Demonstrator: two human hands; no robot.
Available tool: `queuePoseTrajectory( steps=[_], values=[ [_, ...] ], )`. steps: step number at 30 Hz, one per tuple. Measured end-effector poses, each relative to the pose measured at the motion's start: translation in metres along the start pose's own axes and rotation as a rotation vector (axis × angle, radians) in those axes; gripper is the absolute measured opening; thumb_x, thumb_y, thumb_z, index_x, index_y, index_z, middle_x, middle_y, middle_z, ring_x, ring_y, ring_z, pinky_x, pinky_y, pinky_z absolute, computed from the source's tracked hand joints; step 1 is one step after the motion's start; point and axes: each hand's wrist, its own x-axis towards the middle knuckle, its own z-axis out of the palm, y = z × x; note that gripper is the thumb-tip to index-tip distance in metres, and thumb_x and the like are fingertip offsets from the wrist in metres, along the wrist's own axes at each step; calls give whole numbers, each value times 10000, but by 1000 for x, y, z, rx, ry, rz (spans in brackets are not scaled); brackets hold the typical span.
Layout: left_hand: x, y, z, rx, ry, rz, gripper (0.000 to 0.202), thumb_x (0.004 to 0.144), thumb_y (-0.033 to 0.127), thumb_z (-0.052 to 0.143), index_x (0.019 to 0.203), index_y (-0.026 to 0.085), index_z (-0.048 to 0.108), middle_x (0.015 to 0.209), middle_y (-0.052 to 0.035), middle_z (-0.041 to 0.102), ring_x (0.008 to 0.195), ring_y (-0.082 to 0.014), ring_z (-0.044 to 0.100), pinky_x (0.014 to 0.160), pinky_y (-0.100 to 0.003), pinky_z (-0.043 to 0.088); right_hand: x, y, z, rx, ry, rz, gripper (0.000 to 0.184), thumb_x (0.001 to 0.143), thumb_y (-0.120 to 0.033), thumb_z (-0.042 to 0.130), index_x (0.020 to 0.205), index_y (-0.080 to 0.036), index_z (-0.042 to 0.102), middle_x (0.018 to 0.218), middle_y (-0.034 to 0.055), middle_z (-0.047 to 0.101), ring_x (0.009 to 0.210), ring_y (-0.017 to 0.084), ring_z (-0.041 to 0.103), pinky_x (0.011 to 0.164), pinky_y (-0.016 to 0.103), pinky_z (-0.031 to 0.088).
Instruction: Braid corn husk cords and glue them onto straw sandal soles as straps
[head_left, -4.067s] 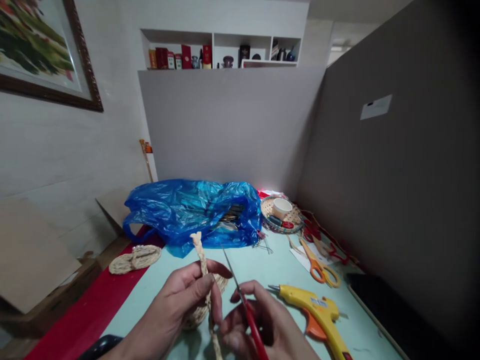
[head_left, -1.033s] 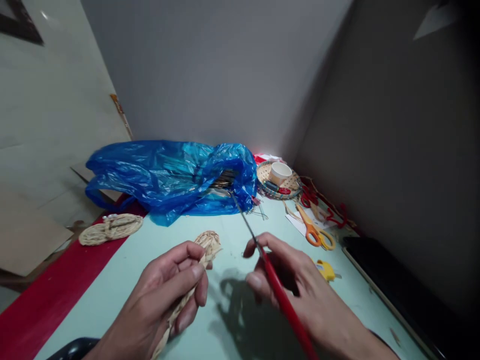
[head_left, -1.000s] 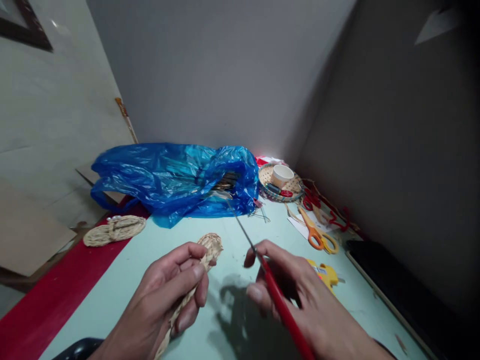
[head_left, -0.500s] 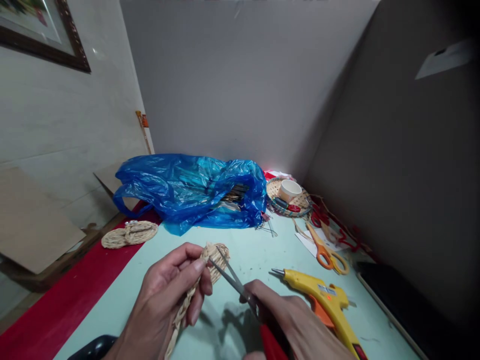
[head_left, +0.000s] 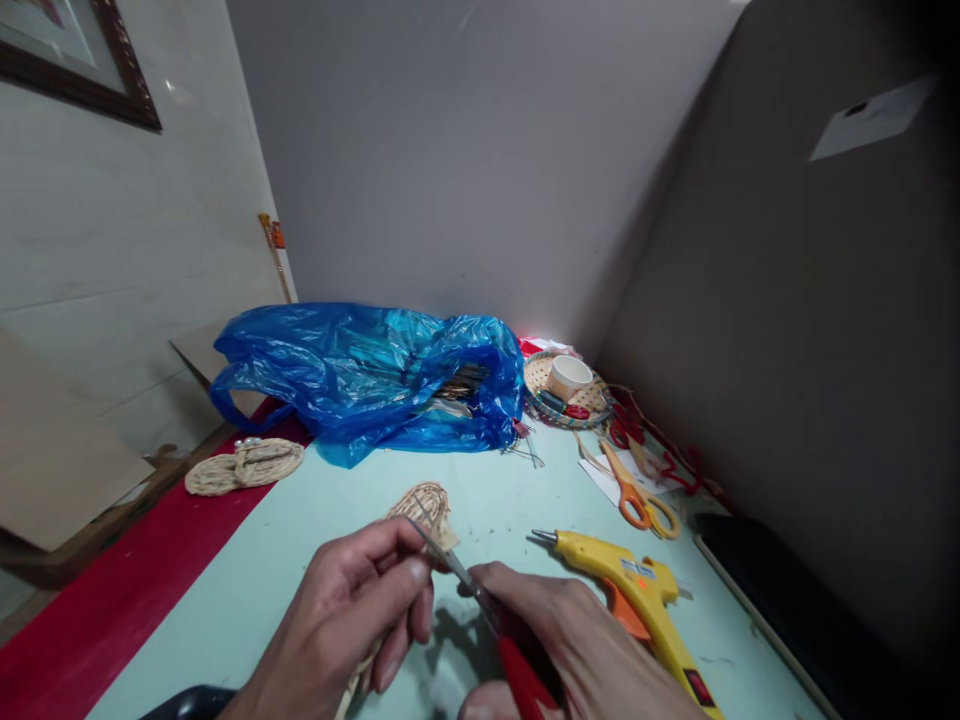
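Pinched in my left hand (head_left: 360, 600) is a small woven straw slipper sole (head_left: 424, 505), its rounded end pointing away from me. A braided strand runs down beneath the palm, mostly hidden. My right hand (head_left: 555, 630) grips red-handled scissors (head_left: 517, 660), whose narrow metal blades lie across the straw piece just past my left fingertips. Whether straw sits between the blades I cannot tell. A finished-looking miniature straw slipper (head_left: 244, 467) with shiny beads rests at the left on the red cloth.
A yellow glue gun (head_left: 622, 565) lies to the right, with orange-handled scissors (head_left: 630, 490) behind it. At the back are a blue plastic bag (head_left: 360, 380) and a woven tray (head_left: 536, 378) holding a white cup (head_left: 570, 374). A dark flat object (head_left: 780, 600) lies far right.
The straw sole has turned in my left hand, and a pale flap now shows on its right side. The scissors' blades have come closer together and shifted slightly left and down.
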Motion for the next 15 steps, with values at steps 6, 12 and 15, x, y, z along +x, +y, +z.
queuePoseTrajectory(
  steps=[6,12,15],
  values=[
    [-1,-1,0,67,-74,-79,310,823,446,689,767,145,643,490,61,491,374,-10,286,368,-149,161,-2,-11,-7,2,-76,72,238,739,-450,708,856,-247,674,717,-4,604,653,173,552,526,231,350],
    [-7,-6,3,60,-115,-168,272,814,410,689,743,148,665,466,74,446,365,-16,229,378,-185,114,-14,-3,-3,70,-147,88,365,749,-569,707,814,-223,613,649,-22,521,564,132,461,450,213,301],
    [-11,-12,4,40,-169,-211,229,849,362,644,778,151,696,496,49,486,364,-24,248,380,-206,92,-23,0,5,50,-155,122,358,783,-567,669,783,-217,592,598,-31,460,531,123,412,427,214,265]
  ],
)
